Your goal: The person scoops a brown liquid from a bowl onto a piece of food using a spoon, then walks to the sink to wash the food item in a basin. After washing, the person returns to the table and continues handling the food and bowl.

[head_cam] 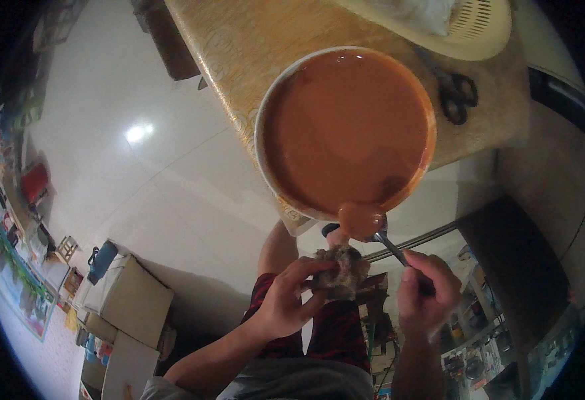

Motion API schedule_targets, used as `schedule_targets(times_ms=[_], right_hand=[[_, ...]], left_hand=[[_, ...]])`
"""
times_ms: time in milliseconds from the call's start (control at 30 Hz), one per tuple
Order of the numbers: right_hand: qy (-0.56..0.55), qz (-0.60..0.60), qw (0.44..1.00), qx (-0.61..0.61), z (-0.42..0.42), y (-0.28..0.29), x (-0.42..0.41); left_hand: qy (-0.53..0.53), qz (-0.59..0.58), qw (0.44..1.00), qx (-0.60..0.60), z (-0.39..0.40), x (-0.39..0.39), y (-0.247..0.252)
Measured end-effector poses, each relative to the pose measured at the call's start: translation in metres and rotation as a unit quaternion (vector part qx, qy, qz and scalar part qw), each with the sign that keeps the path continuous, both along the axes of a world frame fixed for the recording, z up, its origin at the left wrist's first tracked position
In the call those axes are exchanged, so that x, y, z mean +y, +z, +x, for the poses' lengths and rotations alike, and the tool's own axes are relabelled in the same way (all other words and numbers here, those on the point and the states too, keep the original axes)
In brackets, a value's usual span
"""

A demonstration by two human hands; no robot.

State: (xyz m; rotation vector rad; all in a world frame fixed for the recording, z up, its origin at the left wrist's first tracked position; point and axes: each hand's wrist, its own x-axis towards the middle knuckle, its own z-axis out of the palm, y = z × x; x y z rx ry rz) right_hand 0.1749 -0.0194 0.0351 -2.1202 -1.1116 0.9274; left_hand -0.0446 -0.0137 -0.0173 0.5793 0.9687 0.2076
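Observation:
Between the thumb and fingers of my left hand is a rough, grey-brown lump; its material is hard to tell. My right hand grips the handle of a metal spoon. An orange-brown, thick-looking substance heaps over the spoon's bowl, just at the near rim of a large round white tub. Orange-brown liquid fills the tub nearly to its brim. The lump is below the spoon in the picture, a short gap apart from it.
The tub stands at the corner of a table with a gold patterned cover. Black-handled scissors lie right of it, their blades partly under a cream plastic basket holding a clear plastic bag. A white cabinet stands at lower left.

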Motion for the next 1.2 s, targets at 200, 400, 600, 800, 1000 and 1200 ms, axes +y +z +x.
schedule_targets(times_ms=[200,400,600,800,1000,1200], right_hand=[[0.022,0.016,0.999,-0.044,-0.003,-0.003,0.001],[-0.021,0.003,0.998,-0.054,-0.010,-0.010,-0.013],[-0.066,-0.029,0.997,-0.022,-0.014,-0.011,-0.017],[-0.102,-0.045,0.994,-0.005,-0.016,-0.012,-0.017],[-0.087,-0.033,0.996,-0.009,-0.022,-0.006,-0.011],[-0.057,0.015,0.998,-0.020,-0.022,-0.005,0.001]], left_hand=[[-0.018,0.001,1.000,-0.003,-0.005,0.000,0.001],[-0.005,-0.007,1.000,0.005,-0.022,-0.006,-0.001],[0.056,0.004,0.998,0.015,-0.035,-0.012,-0.004],[0.059,0.004,0.998,0.013,-0.043,-0.011,-0.001],[0.056,-0.017,0.998,0.000,-0.037,-0.008,0.003],[0.070,-0.005,0.997,-0.046,-0.028,-0.006,0.003]])
